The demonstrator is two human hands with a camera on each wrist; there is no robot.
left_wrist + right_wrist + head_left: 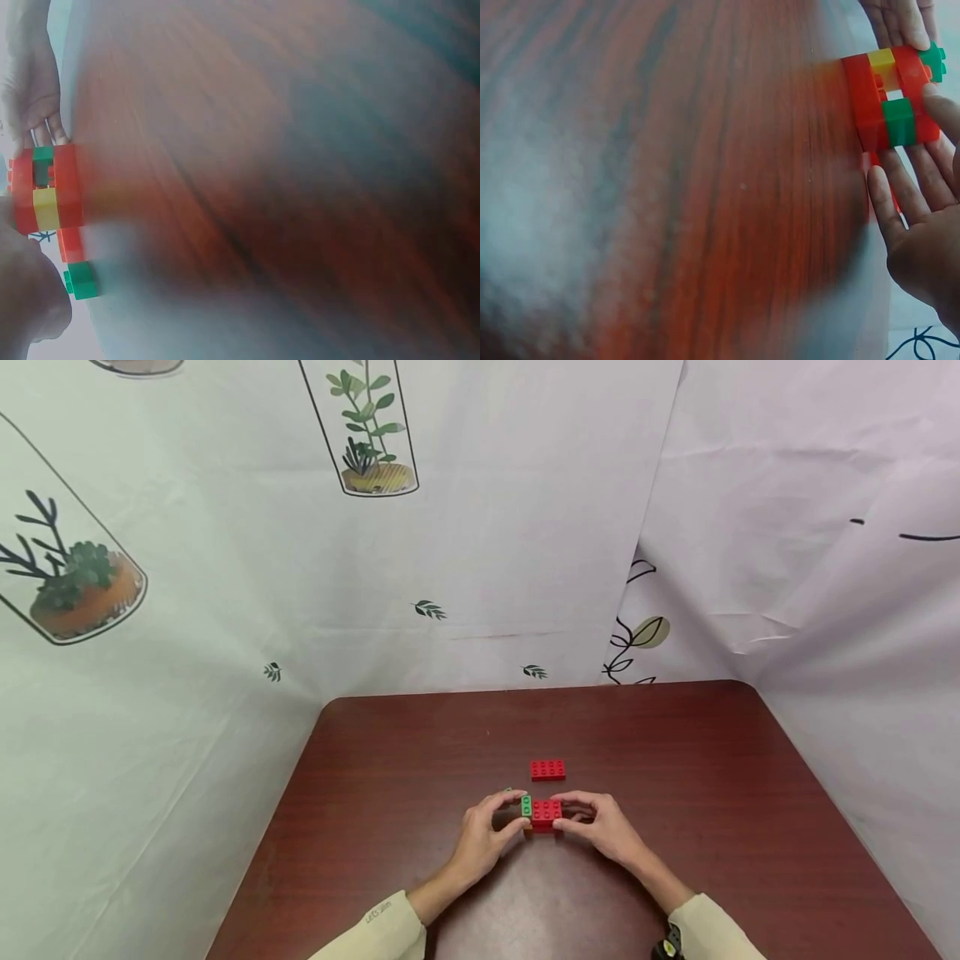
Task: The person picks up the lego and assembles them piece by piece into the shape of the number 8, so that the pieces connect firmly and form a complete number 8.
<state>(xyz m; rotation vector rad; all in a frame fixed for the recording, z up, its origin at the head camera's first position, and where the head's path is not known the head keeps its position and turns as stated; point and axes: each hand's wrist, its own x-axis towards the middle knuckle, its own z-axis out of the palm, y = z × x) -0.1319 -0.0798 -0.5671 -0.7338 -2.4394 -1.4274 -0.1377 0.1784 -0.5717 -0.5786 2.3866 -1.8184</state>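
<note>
A small stack of toy building bricks stands between my hands on the table. Its upper red brick (546, 811) lies over a lower red brick (864, 101), with a yellow brick (883, 69) and a green brick (898, 121) sandwiched between them and a gap in the middle. A small green brick (527, 806) sits on top at the left end. My left hand (480, 837) pinches this top green brick between thumb and forefinger. From the other side, my right hand (611, 831) grips the right end of the stack, its thumb at the front.
Behind the stack lies a separate red brick (547, 771) with its studs up. Another green brick (82, 280) is on the table, mostly hidden behind my left fingers in the head view. The brown table (420, 735) meets a patterned white cloth (480, 552) at its sides and back.
</note>
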